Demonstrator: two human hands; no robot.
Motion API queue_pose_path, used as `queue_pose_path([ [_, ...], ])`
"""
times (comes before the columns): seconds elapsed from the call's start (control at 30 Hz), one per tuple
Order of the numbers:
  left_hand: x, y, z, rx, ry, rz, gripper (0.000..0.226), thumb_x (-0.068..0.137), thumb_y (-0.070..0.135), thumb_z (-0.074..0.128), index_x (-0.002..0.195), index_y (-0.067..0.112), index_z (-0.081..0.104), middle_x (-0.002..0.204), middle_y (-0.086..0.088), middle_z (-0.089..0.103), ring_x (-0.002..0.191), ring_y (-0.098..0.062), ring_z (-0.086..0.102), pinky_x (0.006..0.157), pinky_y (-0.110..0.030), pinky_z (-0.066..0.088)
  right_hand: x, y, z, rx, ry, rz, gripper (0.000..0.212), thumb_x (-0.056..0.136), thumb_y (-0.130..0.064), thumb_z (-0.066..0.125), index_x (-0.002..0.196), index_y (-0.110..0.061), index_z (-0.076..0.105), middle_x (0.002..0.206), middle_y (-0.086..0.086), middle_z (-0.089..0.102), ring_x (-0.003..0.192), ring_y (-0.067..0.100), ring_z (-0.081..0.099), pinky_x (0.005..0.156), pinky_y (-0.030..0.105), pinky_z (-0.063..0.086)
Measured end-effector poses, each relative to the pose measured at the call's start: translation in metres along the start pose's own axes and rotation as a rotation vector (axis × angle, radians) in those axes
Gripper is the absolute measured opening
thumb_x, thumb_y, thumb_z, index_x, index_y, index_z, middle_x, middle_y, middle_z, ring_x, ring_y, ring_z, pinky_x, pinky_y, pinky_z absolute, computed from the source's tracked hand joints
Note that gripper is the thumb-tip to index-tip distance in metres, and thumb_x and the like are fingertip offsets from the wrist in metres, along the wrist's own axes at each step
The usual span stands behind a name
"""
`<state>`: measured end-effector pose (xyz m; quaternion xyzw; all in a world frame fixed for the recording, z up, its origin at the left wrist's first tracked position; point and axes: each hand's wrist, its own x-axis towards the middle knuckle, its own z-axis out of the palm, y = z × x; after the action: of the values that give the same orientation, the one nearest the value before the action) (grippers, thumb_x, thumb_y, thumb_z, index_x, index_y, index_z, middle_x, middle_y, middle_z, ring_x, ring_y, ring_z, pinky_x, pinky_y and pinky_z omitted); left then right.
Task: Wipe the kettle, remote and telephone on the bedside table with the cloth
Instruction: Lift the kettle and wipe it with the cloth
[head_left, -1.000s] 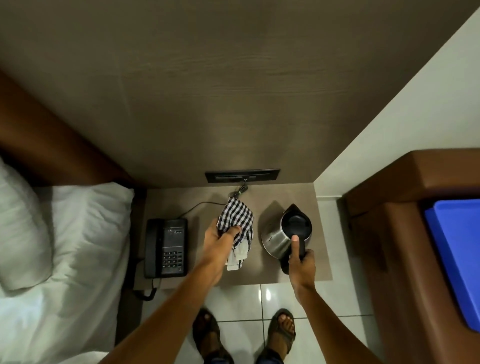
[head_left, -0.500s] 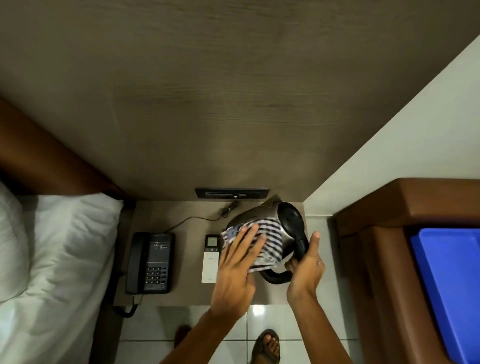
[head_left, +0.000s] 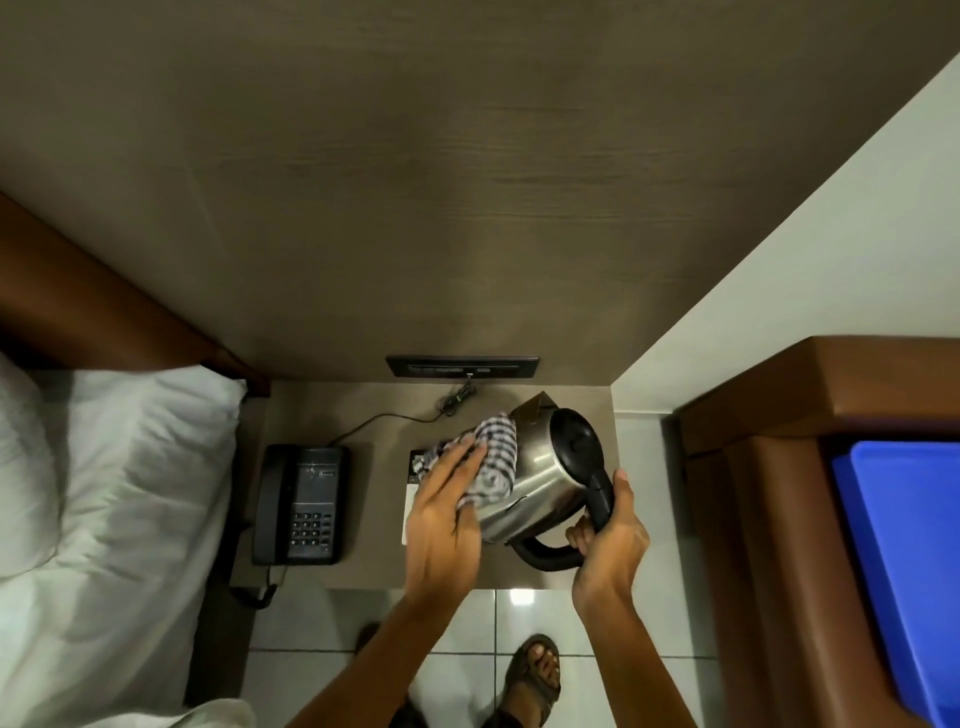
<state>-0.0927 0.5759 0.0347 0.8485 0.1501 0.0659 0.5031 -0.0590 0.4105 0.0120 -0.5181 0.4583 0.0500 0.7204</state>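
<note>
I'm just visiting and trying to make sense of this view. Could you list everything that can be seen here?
kettle: one, steel with black lid and handle, tilted above the bedside table
cloth: one, black-and-white checked, pressed on the kettle's side
remote: one, white, on the table, mostly hidden by the left hand
telephone: one, black, left part of the table
bedside table: one, grey-brown
socket panel: one, black, on the wall panel
bedding: white, far left
tray: one, blue, far right
left hand: on the cloth
right hand: around the kettle handle
sandalled foot: one, on the tiled floor
</note>
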Motion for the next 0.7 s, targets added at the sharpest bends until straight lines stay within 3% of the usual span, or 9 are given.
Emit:
queue_pose_path([
  [0.07, 0.017, 0.02, 0.011, 0.003, 0.014, -0.043, 0.06, 0.093, -0.003, 0.047, 0.144, 0.029, 0.052, 0.152, 0.003, 0.053, 0.145, -0.02, 0.046, 0.117, -0.053, 0.043, -0.001, 0.004, 0.0, 0.041, -0.018, -0.012, 0.039, 0.088, -0.058, 0.072, 0.1, -0.022, 0.081, 0.068, -0.003, 0.064, 0.063, 0.012, 0.052, 0.06, 0.026, 0.046],
  [0.2, -0.012, 0.021, 0.004, 0.12, -0.196, 0.212, 0.051, 0.095, 0.015, 0.043, 0.143, 0.025, 0.055, 0.155, 0.007, 0.048, 0.149, -0.014, 0.037, 0.125, -0.036, 0.028, 0.006, 0.002, -0.012, 0.11, -0.011, -0.004, 0.054, 0.091, -0.053, 0.07, 0.131, -0.018, 0.073, 0.1, 0.006, 0.074, 0.086, 0.018, 0.064, 0.073, 0.03, 0.051],
  [0.27, -0.032, 0.009, -0.008, 0.124, -0.211, 0.224, 0.049, 0.095, 0.018, 0.038, 0.14, 0.021, 0.059, 0.152, 0.002, 0.052, 0.146, -0.014, 0.043, 0.123, -0.035, 0.031, 0.01, 0.0, -0.017, 0.1, -0.022, 0.006, 0.052, 0.094, -0.049, 0.069, 0.13, -0.012, 0.071, 0.094, 0.005, 0.072, 0.084, 0.018, 0.063, 0.071, 0.028, 0.052],
  [0.37, -0.021, 0.005, -0.008, 0.026, -0.036, -0.109, 0.038, 0.102, 0.011, 0.038, 0.133, 0.016, 0.06, 0.137, -0.012, 0.063, 0.129, -0.024, 0.059, 0.111, -0.048, 0.048, 0.012, -0.003, -0.016, 0.043, -0.081, -0.024, 0.034, 0.099, -0.039, 0.065, 0.115, -0.01, 0.071, 0.067, -0.004, 0.062, 0.062, 0.015, 0.051, 0.05, 0.021, 0.047],
  [0.43, 0.011, 0.017, 0.001, -0.047, 0.049, -0.314, 0.034, 0.106, 0.012, 0.04, 0.132, 0.019, 0.061, 0.134, -0.011, 0.064, 0.128, -0.027, 0.059, 0.11, -0.047, 0.048, 0.009, -0.004, -0.014, 0.006, -0.126, -0.039, 0.026, 0.102, -0.036, 0.062, 0.106, -0.011, 0.068, 0.065, -0.004, 0.059, 0.058, 0.013, 0.048, 0.047, 0.019, 0.045],
  [0.5, 0.03, 0.035, 0.007, -0.038, 0.006, -0.203, 0.039, 0.105, 0.02, 0.038, 0.137, 0.02, 0.06, 0.141, -0.005, 0.062, 0.135, -0.017, 0.053, 0.117, -0.043, 0.041, 0.007, -0.002, -0.012, -0.006, -0.141, -0.04, 0.026, 0.103, -0.036, 0.06, 0.108, -0.012, 0.067, 0.072, -0.001, 0.06, 0.06, 0.011, 0.051, 0.048, 0.019, 0.046],
  [0.6, 0.016, 0.039, 0.006, -0.021, -0.15, 0.12, 0.048, 0.099, 0.02, 0.036, 0.144, 0.025, 0.054, 0.151, 0.006, 0.055, 0.145, -0.007, 0.044, 0.123, -0.033, 0.031, 0.005, -0.006, -0.009, 0.037, -0.135, -0.037, 0.028, 0.103, -0.038, 0.059, 0.109, -0.012, 0.066, 0.075, 0.004, 0.056, 0.06, 0.012, 0.05, 0.048, 0.019, 0.045],
  [0.67, -0.008, 0.02, -0.004, -0.038, -0.145, 0.166, 0.049, 0.099, 0.016, 0.039, 0.145, 0.024, 0.052, 0.151, 0.005, 0.055, 0.144, -0.01, 0.047, 0.122, -0.033, 0.034, 0.007, -0.01, -0.009, 0.036, -0.13, -0.042, 0.026, 0.103, -0.037, 0.059, 0.105, -0.012, 0.066, 0.072, 0.004, 0.054, 0.058, 0.013, 0.047, 0.047, 0.019, 0.044],
  [0.7, -0.014, 0.01, -0.008, -0.043, -0.084, 0.106, 0.047, 0.099, 0.015, 0.039, 0.143, 0.023, 0.053, 0.148, 0.003, 0.058, 0.14, -0.011, 0.051, 0.119, -0.036, 0.041, 0.007, -0.011, -0.01, 0.021, -0.133, -0.045, 0.025, 0.103, -0.036, 0.059, 0.104, -0.012, 0.066, 0.071, 0.003, 0.053, 0.057, 0.013, 0.046, 0.046, 0.018, 0.043],
])
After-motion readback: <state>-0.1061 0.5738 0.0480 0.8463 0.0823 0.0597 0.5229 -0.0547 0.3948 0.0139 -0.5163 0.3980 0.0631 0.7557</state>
